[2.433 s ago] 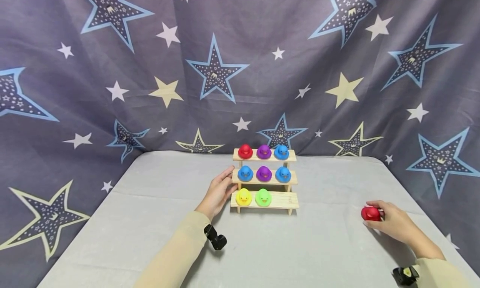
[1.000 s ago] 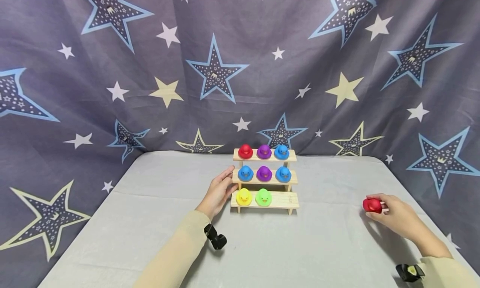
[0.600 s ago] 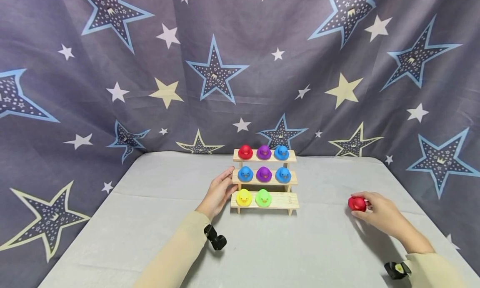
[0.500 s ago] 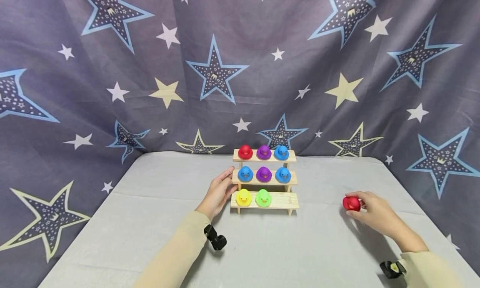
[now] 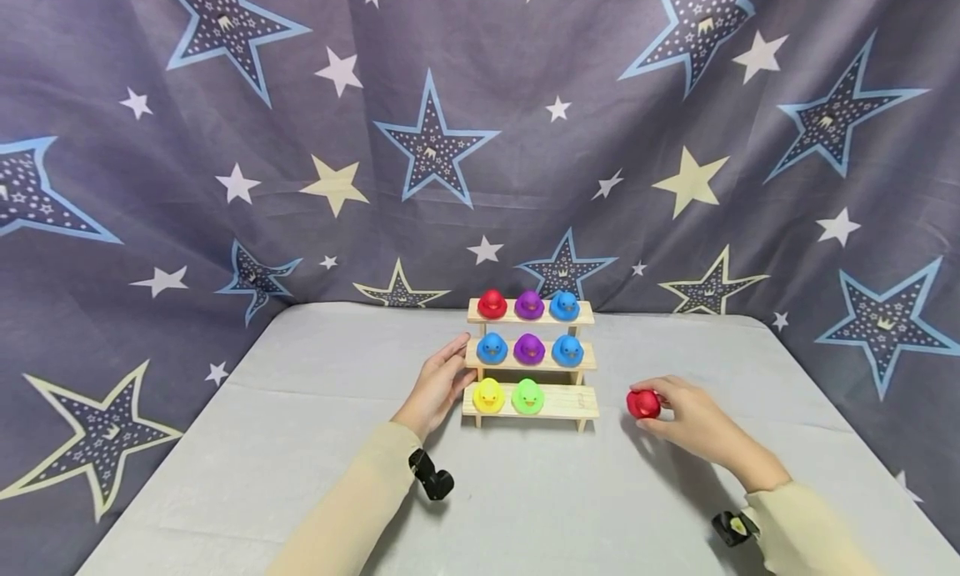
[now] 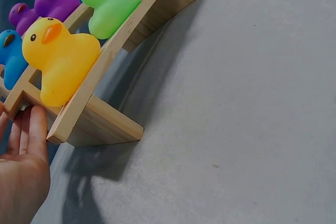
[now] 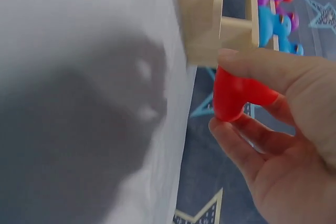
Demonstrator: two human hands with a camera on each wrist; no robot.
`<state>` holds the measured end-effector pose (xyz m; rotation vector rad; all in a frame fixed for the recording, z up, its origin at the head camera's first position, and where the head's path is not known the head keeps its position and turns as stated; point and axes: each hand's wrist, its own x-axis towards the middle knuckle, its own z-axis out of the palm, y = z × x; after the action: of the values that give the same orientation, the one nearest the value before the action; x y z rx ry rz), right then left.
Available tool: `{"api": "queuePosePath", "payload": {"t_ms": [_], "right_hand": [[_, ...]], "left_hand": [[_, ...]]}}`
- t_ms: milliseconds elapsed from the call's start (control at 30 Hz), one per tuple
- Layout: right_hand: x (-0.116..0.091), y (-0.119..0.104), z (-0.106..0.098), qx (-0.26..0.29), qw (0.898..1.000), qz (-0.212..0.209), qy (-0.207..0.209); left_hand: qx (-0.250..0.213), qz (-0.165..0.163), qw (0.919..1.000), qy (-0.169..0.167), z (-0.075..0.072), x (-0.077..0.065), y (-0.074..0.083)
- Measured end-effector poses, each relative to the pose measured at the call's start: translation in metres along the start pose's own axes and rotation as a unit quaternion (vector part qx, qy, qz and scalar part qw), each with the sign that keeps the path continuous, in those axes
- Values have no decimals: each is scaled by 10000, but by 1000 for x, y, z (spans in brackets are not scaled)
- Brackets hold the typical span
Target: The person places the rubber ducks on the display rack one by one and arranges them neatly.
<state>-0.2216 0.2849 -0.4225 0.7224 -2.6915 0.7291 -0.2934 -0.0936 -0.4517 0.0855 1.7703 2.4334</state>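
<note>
A three-tier wooden stand [image 5: 573, 401] carries rubber ducks. Its top shelf holds a red duck [image 5: 492, 304], a purple one [image 5: 529, 305] and a blue one [image 5: 564, 306]. On the middle shelf a purple duck [image 5: 529, 349] sits between two blue ones. A yellow duck [image 5: 489, 395] and a green duck [image 5: 528, 397] occupy the bottom shelf, whose right end is bare. My left hand [image 5: 438, 384] holds the stand's left side at the middle shelf. Right of the stand, my right hand [image 5: 693, 418] pinches another red rubber duck [image 7: 231, 95] between thumb and fingers, raised over the table.
The stand rests on a table with a pale grey cloth [image 5: 300, 443]. Behind it hangs a dark curtain [image 5: 285, 126] printed with stars. A black wrist camera [image 5: 431, 474] sits on the left sleeve.
My right hand has lifted the red duck off the cloth at the right and carried it left, close to the stand. My left hand has stayed at the stand's side.
</note>
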Motion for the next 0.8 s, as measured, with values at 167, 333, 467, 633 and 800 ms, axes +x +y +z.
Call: {"api": "queuePosePath", "payload": {"t_ms": [167,333,467,633,800], "right_hand": [[11,-12,11,118,9996,-237,-55],[20,-23,16,219,9986,-439,-221],[27,-31,19,340,9970,-599,-362],[35,-36,25,392,9945,-850,-478],[41,-40,30,394,9933,-923,-580]], "left_hand": [[-33,34,10000,-28,0,1,0],[9,27,10000,-19,0,1,0],[17,-17,10000,22,0,0,0],[34,9,10000,1,0,-1,1],[12,48,10000,-37,0,0,0]]}}
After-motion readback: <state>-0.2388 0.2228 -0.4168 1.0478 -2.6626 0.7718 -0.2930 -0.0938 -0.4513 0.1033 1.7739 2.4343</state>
